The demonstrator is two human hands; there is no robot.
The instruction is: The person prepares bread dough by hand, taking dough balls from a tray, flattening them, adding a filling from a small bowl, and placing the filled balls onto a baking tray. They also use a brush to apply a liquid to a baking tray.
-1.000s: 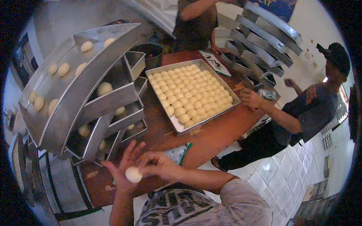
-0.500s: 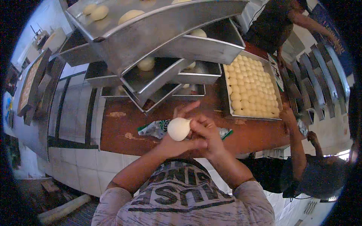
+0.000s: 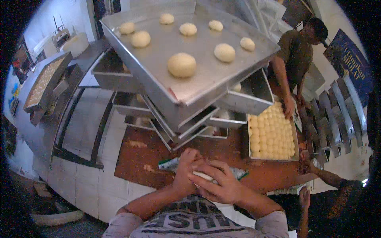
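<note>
Left grip (image 3: 188,170) and right grip (image 3: 220,184) were curled closed around the partly hidden dough piece (image 3: 203,175) between them, which seemed light, soft and easily dented, best cupped gently around its sides.

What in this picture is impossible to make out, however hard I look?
All in the head view:
- Most of the dough piece: covered by the left hand and right hand.
- Whether the green-edged packaging on both sides of the hands is one piece: the hands hide the middle.
- Most of the lower trays' insides: hidden under the top tray.
- The pale pieces in the far-left tray: too small and blurred.
</note>
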